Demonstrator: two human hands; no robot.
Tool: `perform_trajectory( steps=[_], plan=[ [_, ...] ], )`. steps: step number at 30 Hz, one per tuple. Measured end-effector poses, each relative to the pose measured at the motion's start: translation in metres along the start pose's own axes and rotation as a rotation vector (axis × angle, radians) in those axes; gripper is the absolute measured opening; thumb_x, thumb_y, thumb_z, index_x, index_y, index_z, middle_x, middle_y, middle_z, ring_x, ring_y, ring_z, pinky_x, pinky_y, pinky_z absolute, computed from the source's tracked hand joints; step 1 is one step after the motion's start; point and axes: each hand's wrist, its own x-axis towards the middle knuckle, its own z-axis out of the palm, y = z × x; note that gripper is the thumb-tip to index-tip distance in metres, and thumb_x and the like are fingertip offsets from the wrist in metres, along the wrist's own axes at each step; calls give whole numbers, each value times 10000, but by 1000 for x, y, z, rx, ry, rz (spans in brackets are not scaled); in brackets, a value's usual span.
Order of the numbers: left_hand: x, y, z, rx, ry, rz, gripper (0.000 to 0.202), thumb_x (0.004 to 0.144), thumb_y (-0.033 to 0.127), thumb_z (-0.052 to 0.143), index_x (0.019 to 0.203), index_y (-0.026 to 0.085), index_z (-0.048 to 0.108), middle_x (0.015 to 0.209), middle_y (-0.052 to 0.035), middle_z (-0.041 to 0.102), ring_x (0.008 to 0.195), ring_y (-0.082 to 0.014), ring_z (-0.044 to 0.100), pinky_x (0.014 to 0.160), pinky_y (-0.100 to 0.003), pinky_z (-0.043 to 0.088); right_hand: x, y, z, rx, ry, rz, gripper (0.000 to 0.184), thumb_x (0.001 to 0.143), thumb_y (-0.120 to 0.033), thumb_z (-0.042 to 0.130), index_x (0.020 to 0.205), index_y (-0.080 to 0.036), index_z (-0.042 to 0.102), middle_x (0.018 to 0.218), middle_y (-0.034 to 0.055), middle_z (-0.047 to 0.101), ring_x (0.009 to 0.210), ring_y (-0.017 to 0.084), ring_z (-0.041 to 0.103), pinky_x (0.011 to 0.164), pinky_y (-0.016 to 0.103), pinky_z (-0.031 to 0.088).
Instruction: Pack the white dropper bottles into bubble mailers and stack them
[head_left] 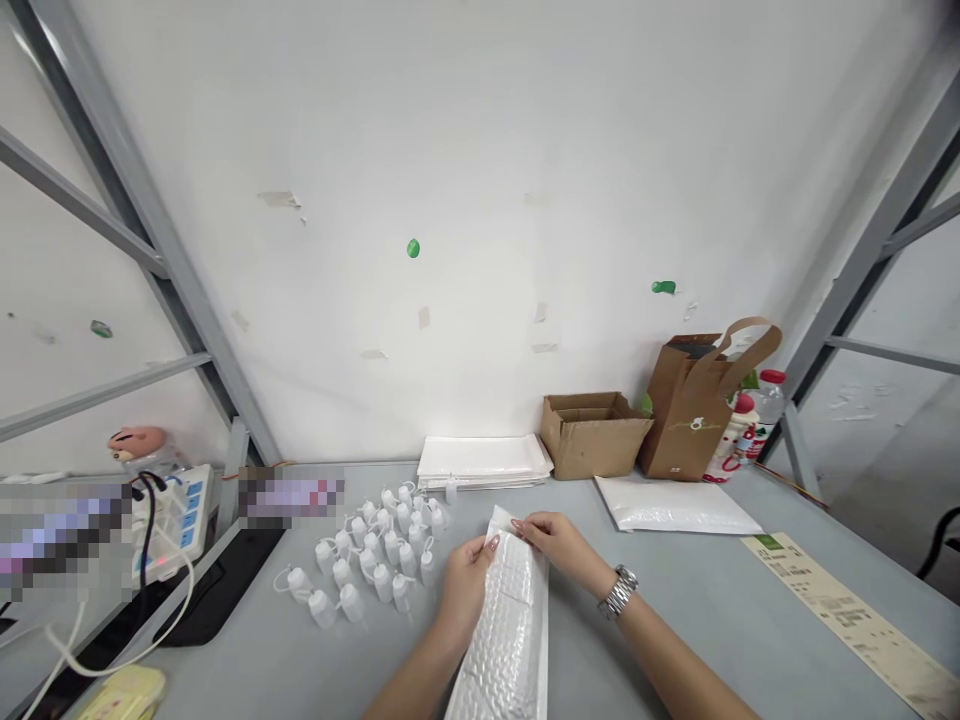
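I have the left hand (466, 590) and right hand (551, 548) both pinching the top end of a white bubble mailer (510, 640), fingers closed on its edge, the mailer lying on the table below them. Small white plastic bottles (367, 555) sit just left; a stack of flat white mailers (480, 462) lies beyond.

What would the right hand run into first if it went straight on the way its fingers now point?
The white bubble mailer comes first, since the right hand has its fingers on the mailer's upper edge. Just beyond that edge are the left hand's fingers, though depth is hard to judge from this view.
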Motion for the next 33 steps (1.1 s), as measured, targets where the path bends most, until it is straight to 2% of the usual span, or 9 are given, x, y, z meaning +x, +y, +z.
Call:
perform_trajectory(
  steps=[3, 6, 9, 12, 14, 19, 24, 27, 33],
  plan=[
    [-1, 1, -1, -23, 28, -23, 493, 620, 571, 624, 787, 110, 676, 650, -38, 632, 667, -190, 544, 624, -273, 390, -3, -3, 2, -97, 21, -54, 513, 798, -520, 455, 432, -182, 331, 548, -35, 348, 542, 104, 382, 542, 247, 340],
    [0, 1, -1, -52, 20, -42, 483, 601, 567, 642, 761, 113, 673, 643, -39, 629, 657, -189, 545, 628, -276, 391, -6, -5, -1, -119, 0, -99, 525, 794, -522, 472, 424, -181, 320, 633, -9, 399, 609, 125, 428, 598, 265, 373],
    [1, 0, -2, -41, 34, -45, 477, 599, 573, 640, 751, 121, 663, 641, -31, 620, 655, -186, 540, 636, -279, 390, -3, -7, -5, -139, 31, -104, 468, 809, -508, 465, 475, -179, 481, 667, 7, 436, 640, 147, 462, 624, 286, 398],
    [1, 0, -2, 2, 38, -42, 458, 604, 572, 632, 709, 126, 642, 631, -19, 599, 648, -176, 525, 615, -265, 371, 11, -13, -3, -156, 223, -142, 332, 832, -451, 464, 788, -183, 656, 753, 32, 500, 676, 165, 494, 678, 316, 420],
    [1, 1, -2, 36, 24, -46, 445, 600, 568, 634, 670, 129, 624, 622, -17, 590, 650, -178, 522, 618, -265, 363, 28, -19, 6, -153, 260, -190, 279, 837, -390, 484, 909, -188, 662, 787, 40, 527, 685, 163, 509, 705, 319, 431],
    [1, 2, 0, 38, 4, -51, 458, 570, 569, 641, 707, 133, 624, 711, -40, 627, 770, -218, 541, 717, -287, 368, 82, -32, 47, -162, 211, -224, 210, 726, -236, 649, 927, -180, 673, 852, 52, 550, 703, 154, 529, 756, 310, 449],
    [5, -2, -2, -5, -35, -32, 456, 588, 582, 617, 703, 141, 619, 675, -33, 619, 727, -214, 547, 700, -294, 371, 109, -35, 69, -150, 251, -233, 44, 719, -208, 647, 703, -183, 679, 799, 51, 569, 732, 170, 535, 735, 308, 444],
    [6, -3, -5, -2, -20, -33, 447, 608, 593, 599, 669, 150, 612, 636, -21, 598, 676, -195, 535, 656, -279, 366, 97, -38, 56, -122, 301, -249, 143, 785, -244, 569, 695, -171, 654, 785, 50, 583, 714, 163, 539, 706, 291, 437],
    [4, -1, -5, 39, 44, -24, 472, 621, 615, 579, 650, 146, 620, 601, -13, 584, 642, -190, 532, 626, -269, 363, 32, -26, 11, -111, 435, -300, 290, 851, -407, 455, 773, -185, 623, 749, 45, 629, 729, 180, 550, 700, 297, 416]
  ],
)
